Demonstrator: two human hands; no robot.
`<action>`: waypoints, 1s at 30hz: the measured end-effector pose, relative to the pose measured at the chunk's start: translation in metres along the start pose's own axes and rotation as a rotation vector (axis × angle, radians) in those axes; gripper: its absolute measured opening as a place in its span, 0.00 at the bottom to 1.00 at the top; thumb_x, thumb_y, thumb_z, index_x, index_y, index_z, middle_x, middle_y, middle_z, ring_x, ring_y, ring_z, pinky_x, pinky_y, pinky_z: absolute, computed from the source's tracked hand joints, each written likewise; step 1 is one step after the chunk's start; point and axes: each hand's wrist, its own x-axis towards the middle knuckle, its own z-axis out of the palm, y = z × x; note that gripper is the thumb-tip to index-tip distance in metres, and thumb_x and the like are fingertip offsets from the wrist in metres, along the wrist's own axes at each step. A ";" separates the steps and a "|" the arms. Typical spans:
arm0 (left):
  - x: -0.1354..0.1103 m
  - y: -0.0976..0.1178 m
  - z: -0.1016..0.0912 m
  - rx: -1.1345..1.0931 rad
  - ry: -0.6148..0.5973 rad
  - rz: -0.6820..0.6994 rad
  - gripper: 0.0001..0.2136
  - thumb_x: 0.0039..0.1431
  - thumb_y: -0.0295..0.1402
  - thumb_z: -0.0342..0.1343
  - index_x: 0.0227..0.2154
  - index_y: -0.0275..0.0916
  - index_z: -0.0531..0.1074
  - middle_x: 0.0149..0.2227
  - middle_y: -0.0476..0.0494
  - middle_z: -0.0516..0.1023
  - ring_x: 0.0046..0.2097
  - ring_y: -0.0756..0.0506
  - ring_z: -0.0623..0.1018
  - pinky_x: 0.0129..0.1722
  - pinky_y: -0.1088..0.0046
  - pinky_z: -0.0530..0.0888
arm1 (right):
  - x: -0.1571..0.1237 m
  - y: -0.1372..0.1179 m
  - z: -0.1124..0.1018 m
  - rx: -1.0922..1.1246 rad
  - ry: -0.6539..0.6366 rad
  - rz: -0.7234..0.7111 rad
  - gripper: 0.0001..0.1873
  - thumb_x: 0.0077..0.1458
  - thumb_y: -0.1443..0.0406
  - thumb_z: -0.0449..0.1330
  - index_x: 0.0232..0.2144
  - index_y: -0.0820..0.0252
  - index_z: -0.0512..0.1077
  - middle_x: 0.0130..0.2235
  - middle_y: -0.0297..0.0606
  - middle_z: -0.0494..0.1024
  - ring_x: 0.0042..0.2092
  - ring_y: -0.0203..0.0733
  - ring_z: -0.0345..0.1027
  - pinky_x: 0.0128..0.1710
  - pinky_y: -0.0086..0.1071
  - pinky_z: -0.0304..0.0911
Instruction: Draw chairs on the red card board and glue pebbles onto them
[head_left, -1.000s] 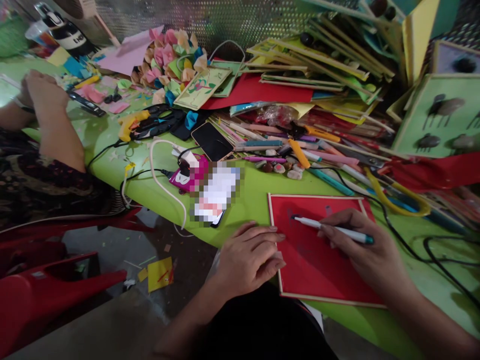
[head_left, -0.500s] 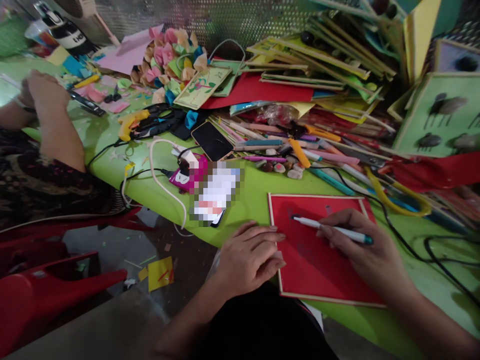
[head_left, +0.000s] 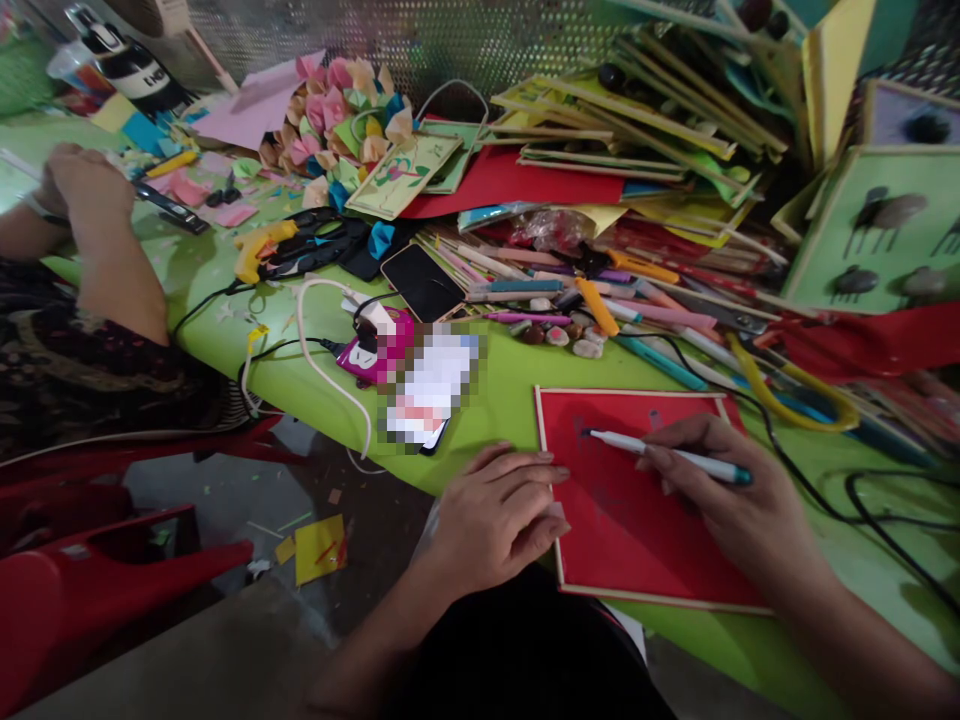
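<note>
A white marker [head_left: 621,441] with a teal end is pinched in my right hand [head_left: 720,480], its tip at the upper left part of a red panel [head_left: 637,550]. Pale thin strips frame this panel, and faint dark marks show on its surface near the tip and lower down. My left hand [head_left: 499,515] rests with fingers outstretched over the panel's left edge, holding nothing that I can see. Left of the panel lies a phone [head_left: 431,385] with a blurred-out screen.
Pens [head_left: 517,285], pebbles [head_left: 587,348] and a stack of framed panels [head_left: 637,120] crowd the back of the green table [head_left: 502,400]. A magenta power socket [head_left: 375,350], cables and a yellow glue gun [head_left: 262,245] lie leftward. Another person's hands [head_left: 90,190] are at far left.
My right hand and the marker have shifted very slightly to the right, the tip staying at the panel's upper left. My left hand has kept its place.
</note>
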 end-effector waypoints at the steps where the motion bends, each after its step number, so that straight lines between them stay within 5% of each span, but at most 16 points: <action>1: 0.000 0.000 0.000 0.001 0.000 0.000 0.07 0.72 0.36 0.52 0.38 0.42 0.72 0.52 0.47 0.85 0.58 0.46 0.81 0.62 0.63 0.70 | 0.000 0.000 0.000 -0.006 -0.005 0.000 0.20 0.55 0.47 0.70 0.34 0.55 0.76 0.29 0.36 0.79 0.26 0.37 0.64 0.25 0.31 0.58; 30: -0.001 -0.002 0.001 -0.028 -0.027 -0.012 0.08 0.72 0.37 0.51 0.39 0.42 0.73 0.51 0.46 0.85 0.59 0.46 0.80 0.63 0.62 0.70 | 0.009 0.002 0.009 0.006 0.030 -0.036 0.22 0.52 0.45 0.71 0.36 0.54 0.76 0.31 0.37 0.80 0.29 0.39 0.69 0.28 0.31 0.63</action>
